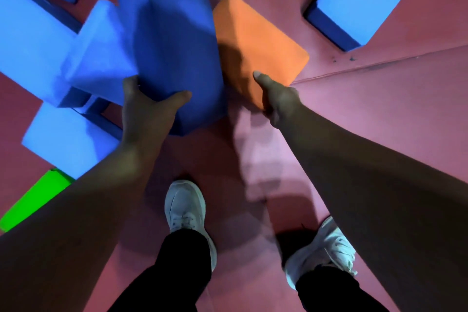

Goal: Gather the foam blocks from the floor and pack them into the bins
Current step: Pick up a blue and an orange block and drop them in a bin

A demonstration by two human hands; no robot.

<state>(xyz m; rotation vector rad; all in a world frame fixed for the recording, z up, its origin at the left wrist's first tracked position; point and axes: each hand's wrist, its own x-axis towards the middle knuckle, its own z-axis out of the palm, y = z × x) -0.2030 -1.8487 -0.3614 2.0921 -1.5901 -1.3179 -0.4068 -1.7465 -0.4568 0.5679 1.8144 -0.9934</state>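
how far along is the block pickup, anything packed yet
Done: nothing to count; no bin is in view. In hand: the left hand grips the dark blue block and the right hand pinches the orange block. Left: a light blue block and a green block by the left arm, plus more ahead, lie on the pink floor.
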